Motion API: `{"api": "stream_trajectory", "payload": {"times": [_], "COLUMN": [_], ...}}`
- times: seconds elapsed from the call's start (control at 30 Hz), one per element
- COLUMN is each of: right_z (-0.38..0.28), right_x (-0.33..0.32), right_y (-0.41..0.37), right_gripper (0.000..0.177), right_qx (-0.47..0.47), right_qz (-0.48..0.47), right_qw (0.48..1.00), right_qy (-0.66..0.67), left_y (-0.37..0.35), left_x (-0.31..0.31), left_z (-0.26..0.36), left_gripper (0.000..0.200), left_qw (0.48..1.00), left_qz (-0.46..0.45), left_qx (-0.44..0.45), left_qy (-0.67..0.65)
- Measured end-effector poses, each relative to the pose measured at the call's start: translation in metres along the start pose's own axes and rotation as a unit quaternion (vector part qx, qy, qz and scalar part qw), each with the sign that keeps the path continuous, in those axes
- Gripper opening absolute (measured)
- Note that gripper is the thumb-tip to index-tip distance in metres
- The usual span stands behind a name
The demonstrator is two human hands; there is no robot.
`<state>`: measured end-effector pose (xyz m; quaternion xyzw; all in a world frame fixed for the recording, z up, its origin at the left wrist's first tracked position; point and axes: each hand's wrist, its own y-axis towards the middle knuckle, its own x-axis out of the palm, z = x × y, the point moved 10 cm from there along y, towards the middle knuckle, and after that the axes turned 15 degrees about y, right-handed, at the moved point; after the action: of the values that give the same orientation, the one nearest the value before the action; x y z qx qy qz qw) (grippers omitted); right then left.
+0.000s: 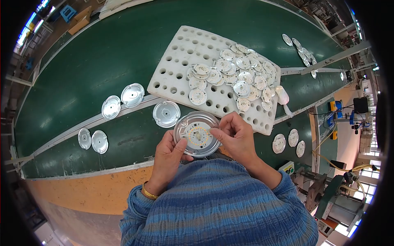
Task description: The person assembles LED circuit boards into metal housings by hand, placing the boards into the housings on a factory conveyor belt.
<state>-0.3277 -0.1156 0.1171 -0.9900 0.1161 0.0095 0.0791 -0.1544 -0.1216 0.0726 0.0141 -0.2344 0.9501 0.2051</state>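
In front of my chest is a round, shiny metal lamp housing (191, 117). A round white LED board (198, 134) with a ring of yellow chips lies inside it. My left hand (169, 151) grips the housing at its lower left, thumb over the rim and fingers beneath. At the right rim is my right hand (238, 137), its fingers curled and its thumb reaching in to the board's edge. What lies within those curled fingers is hidden. Just beyond the left hand, another metal housing (166, 114) rests on the green bench.
A white foam tray (166, 65) with rows of holes carries a heap of LED boards (242, 78). More metal housings (132, 95) lie to the left on the green belt (102, 53). Several discs (279, 143) sit at right, near a metal rail and a machine (340, 201).
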Motion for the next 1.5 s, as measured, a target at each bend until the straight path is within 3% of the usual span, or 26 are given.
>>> {"api": "stream_trajectory", "payload": {"times": [0.13,0.23,0.83,1.5], "right_z": [0.003,0.014,0.030,0.027], "right_x": [-0.003,0.004,0.009,0.010], "right_y": [0.000,-0.001,0.000,-0.001], "right_gripper": [0.024,0.027,0.022,0.022], "right_qx": [-0.012,0.012,0.045,0.048], "right_qz": [0.015,-0.025,-0.034,-0.029], "right_qw": [1.000,0.999,0.993,0.994], "right_qy": [0.016,0.039,0.107,0.089], "left_y": [0.000,0.000,0.000,-0.001], "left_x": [0.000,0.002,0.002,-0.001], "left_z": [0.001,-0.001,0.003,0.000], "left_gripper": [0.023,0.023,0.025,0.024], "left_qw": [1.000,1.000,1.000,1.000], "left_qz": [0.001,-0.013,-0.009,0.002], "left_qx": [-0.001,-0.003,0.003,0.003], "left_qy": [0.007,0.015,0.017,0.019]}}
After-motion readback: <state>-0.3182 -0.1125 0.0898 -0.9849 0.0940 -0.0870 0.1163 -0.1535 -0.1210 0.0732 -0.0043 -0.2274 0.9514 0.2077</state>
